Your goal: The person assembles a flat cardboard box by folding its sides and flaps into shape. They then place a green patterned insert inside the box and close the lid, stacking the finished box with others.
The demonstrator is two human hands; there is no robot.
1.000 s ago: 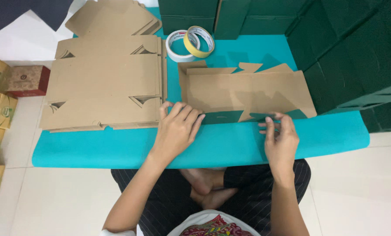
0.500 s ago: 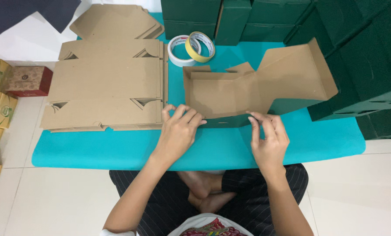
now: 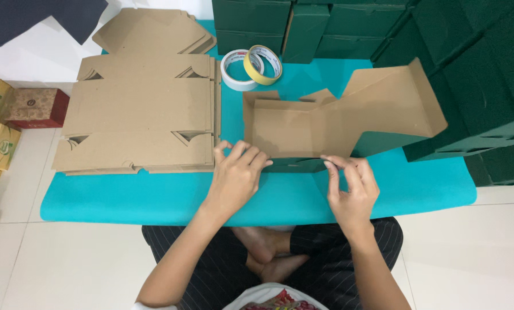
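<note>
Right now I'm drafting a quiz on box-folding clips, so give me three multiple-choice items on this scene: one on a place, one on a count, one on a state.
1. Where does the stack of flat brown cardboard blanks lie?
A. on the teal mat, to the left hand's side
B. on the person's lap
C. on top of the green boxes

2. How many rolls of tape lie on the teal mat?
A. none
B. two
C. five

3. What state is the brown cardboard box with the green outside in?
A. flat
B. partly folded, one flap raised
C. closed and taped

Answers: 1 A, the stack rests beside the left hand; 2 B, a white roll and a yellow roll overlap; 3 B, both the left and the right hand press its near wall while the right flap stands up.
</note>
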